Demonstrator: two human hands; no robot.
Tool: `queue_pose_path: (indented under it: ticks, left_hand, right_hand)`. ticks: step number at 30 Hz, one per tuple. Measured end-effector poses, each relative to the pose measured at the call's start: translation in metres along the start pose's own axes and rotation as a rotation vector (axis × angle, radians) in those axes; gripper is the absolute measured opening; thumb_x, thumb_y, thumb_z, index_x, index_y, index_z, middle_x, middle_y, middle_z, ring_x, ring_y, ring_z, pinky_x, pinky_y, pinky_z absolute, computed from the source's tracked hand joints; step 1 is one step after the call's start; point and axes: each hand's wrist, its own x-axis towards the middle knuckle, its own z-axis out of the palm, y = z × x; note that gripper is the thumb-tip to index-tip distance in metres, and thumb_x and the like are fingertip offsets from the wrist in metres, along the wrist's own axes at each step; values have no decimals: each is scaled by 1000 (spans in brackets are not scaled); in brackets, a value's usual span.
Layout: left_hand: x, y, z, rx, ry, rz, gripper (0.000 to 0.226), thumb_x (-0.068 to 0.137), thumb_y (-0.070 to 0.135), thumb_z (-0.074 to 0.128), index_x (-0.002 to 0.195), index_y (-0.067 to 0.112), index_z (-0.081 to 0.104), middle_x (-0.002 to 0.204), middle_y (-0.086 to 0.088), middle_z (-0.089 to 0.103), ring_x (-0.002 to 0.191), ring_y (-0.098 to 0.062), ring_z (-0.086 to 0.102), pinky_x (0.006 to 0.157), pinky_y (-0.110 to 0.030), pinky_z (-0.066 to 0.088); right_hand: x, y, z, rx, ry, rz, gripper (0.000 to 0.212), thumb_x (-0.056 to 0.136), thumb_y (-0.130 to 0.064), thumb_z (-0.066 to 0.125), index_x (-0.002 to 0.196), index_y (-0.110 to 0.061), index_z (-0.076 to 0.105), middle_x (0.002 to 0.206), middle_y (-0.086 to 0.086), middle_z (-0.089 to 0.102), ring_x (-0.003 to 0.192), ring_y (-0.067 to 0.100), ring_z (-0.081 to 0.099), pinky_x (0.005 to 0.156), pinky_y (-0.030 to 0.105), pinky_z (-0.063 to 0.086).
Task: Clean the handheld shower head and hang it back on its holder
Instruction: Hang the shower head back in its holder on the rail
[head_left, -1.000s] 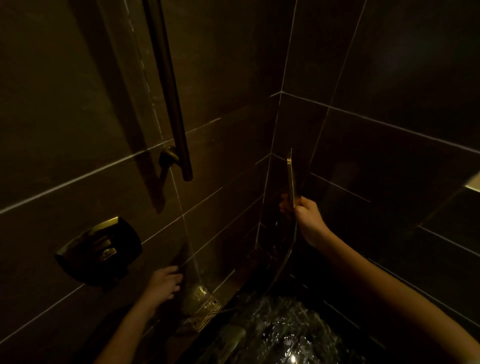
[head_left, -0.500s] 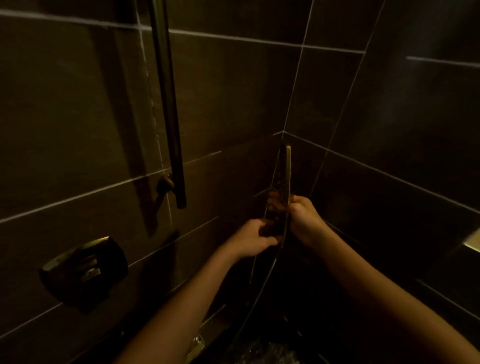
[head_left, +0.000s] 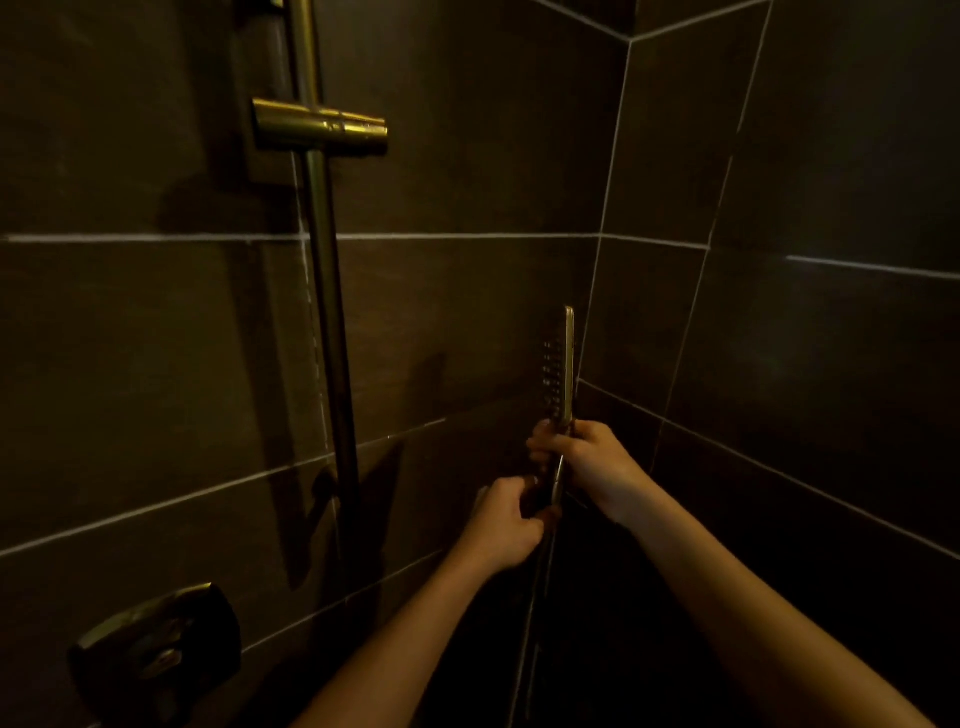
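Hands meet just right of the frame's centre, both wrapped around a slim handheld shower head (head_left: 567, 364). The right hand (head_left: 587, 460) sits higher, its fingers curled around the handle right below the flat spray face. The left hand (head_left: 506, 525) sits just beneath it and slightly left, closed around the lower handle, almost touching the right hand. Both bare forearms rise from the bottom edge of the frame and converge on the handle.

The shower head stands upright and edge-on, its thin metal rim catching the light, with rows of small nozzles facing left. It is held in the air in front of the corner where two dark tiled walls (head_left: 467, 312) meet. A thin hose (head_left: 535, 623) drops from the handle toward the bottom of the frame and fades into shadow.

Farther left, a vertical brass-coloured slide rail (head_left: 327, 312) runs down the wall. Near the upper left of the frame, a horizontal brass holder (head_left: 322, 127) is clamped on the rail, well apart from the shower head. At the lower left corner, a dark, shiny control plate (head_left: 156, 654) sits on the wall. Lighting is very dim.
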Motion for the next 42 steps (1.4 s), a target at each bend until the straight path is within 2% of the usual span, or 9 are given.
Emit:
queue_pose_path:
  ticks: [6,12,16,19,21,25,30,35,42]
  left_hand:
    - [17,31,-18,87,267,82,13,87,24,75,88,34,67,85,6,70,79,-7,67,54,-15,44]
    - [33,76,-54,216,389,98,21,84,26,74,104,25,69,101,-5,67,92,-21,64,54,-19,40]
    - [20,125,-103,485,370,186,39,86,34,69,122,24,63,113,-3,69,108,-24,63,87,-39,56]
    - [1,162,-148,795,467,200,62,92,37,64,148,22,42,147,-4,51,137,-23,46,113,-42,41]
    - [-12,184,-177,986,581,214,64,94,39,62,150,23,36,155,-3,41,144,-24,36,115,-44,32]
    - [-29,210,-233,1260,755,183,71,91,43,61,153,25,30,163,-9,25,149,-32,22,117,-49,26]
    - [-40,219,-266,1348,705,31,76,92,40,62,156,30,22,167,-8,10,150,-36,20,116,-54,30]
    - [-40,210,-271,1369,633,-5,79,94,35,61,157,31,14,168,-4,-7,153,-37,3,117,-58,25]
    - [-39,210,-270,1322,608,-23,85,93,29,63,158,32,8,168,0,-11,154,-34,-6,115,-57,29]
  right_hand:
    - [0,-33,-2,-313,118,-305,11,93,-33,71,101,-27,75,99,-1,78,93,12,76,85,44,63]
    - [14,-98,-1,-357,133,-425,7,96,-25,68,101,-23,73,97,-2,76,87,10,75,76,33,65]
    - [38,-140,-2,-261,43,-452,13,93,-24,72,104,-20,77,100,3,79,95,19,77,85,47,63]
    - [48,-174,8,-211,-44,-527,18,93,-19,72,110,-12,76,104,5,79,98,21,76,76,34,63]
    - [48,-201,16,-202,-71,-570,20,95,-14,70,111,-4,74,103,9,78,92,20,75,67,26,61]
    - [51,-252,39,-229,-102,-615,24,95,-15,69,115,-3,71,107,10,76,98,22,75,74,31,63]
    - [57,-300,61,-238,-149,-685,20,96,-12,66,114,-3,71,108,11,74,95,17,74,75,28,63]
    - [65,-340,77,-187,-175,-758,17,98,-11,64,113,-11,70,97,-2,72,75,1,71,57,13,56]
    - [88,-379,88,-67,-221,-861,19,98,-12,64,116,-11,70,107,5,74,82,5,76,65,20,60]
